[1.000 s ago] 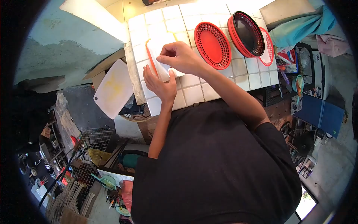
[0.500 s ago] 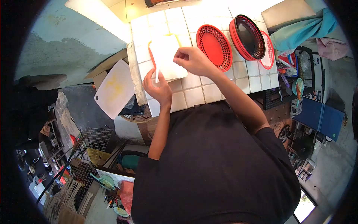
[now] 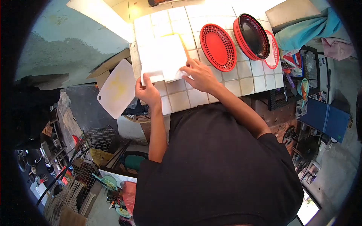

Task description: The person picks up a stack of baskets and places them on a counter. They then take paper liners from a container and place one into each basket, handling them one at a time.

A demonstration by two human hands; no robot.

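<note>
A stack of white paper sheets (image 3: 171, 56), partly washed out by glare, lies on the white tiled counter (image 3: 222, 84). A yellow-orange edge shows along its right and top sides. At the lower left, my left hand (image 3: 148, 91) pinches a paper sheet (image 3: 152, 75) between thumb and fingers; this sheet spreads out to the left of the stack. My right hand (image 3: 201, 76) is at the stack's lower right corner, its fingers bent onto the paper. Whether it grips a sheet or only presses on it is hard to make out.
Right of the paper sits a red oval plastic basket (image 3: 218, 47), then a pile of red baskets with a black basket (image 3: 254, 35) on top. A turquoise cloth (image 3: 305, 32) hangs at the counter's right end. A stained white cutting board (image 3: 117, 88) leans at the left.
My left hand has moved left and slightly down, drawing a sheet out over the stack's left side. My right hand has come down from above onto the stack's lower right corner.
</note>
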